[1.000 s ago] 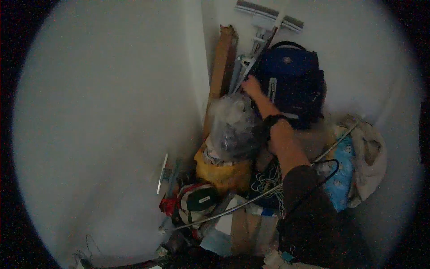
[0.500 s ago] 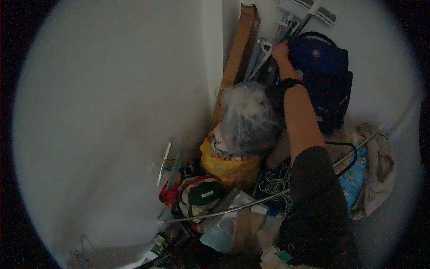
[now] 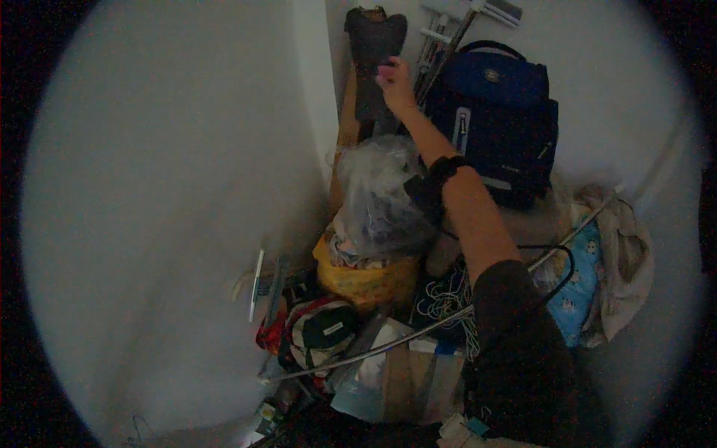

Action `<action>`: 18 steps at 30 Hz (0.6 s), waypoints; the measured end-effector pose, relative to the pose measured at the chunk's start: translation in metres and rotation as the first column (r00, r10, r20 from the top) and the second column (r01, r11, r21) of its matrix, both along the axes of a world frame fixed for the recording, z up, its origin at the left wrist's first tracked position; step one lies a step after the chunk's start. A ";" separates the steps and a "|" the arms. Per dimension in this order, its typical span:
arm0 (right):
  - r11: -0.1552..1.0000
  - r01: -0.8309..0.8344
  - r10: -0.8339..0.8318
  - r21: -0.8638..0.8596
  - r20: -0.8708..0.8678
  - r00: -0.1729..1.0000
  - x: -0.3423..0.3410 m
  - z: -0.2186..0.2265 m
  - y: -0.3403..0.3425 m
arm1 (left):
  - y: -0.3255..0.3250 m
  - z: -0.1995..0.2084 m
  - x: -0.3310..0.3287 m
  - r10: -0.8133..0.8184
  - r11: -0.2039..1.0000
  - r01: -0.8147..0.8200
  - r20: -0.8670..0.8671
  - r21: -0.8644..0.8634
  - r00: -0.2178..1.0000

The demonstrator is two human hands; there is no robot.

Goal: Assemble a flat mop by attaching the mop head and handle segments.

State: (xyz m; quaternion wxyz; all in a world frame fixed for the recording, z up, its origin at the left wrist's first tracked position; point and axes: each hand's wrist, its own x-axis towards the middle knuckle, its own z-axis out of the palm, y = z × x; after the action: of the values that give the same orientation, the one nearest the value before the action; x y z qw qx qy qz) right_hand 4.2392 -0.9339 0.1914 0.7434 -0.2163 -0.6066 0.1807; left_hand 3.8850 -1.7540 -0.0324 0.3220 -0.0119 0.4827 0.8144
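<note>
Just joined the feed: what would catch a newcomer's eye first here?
A right hand reaches up the corner and grips a dark flat piece leaning on the wall. Right of it stands a dark blue backpack. Below sits a clear plastic bag on a yellow bundle.

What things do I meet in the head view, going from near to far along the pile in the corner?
Striped pouch → yellow bag → clear plastic bag → right hand on the dark flat piece leaning at the wall.
</note>
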 end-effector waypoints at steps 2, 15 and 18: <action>0.912 0.392 -0.385 -0.121 0.076 0.920 0.003 0.013 -0.012 | -0.009 -0.004 -0.003 0.042 0.997 -0.045 0.053 0.066 0.998; 0.921 0.306 -0.291 -0.242 0.096 0.952 0.005 -0.002 0.038 | -0.012 0.018 0.013 0.092 0.991 -0.089 0.021 -0.099 0.996; 0.842 0.445 -0.332 -0.305 0.356 0.873 0.041 0.012 0.054 | -0.095 -0.087 -0.069 -0.180 0.983 0.154 0.357 0.100 0.916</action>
State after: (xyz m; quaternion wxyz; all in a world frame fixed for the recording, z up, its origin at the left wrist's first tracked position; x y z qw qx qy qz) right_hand 4.2797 -0.8798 0.2039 0.6117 -0.4990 -0.6049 0.1041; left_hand 3.8157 -1.8494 -0.1194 0.4746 -0.1102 0.3850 0.7838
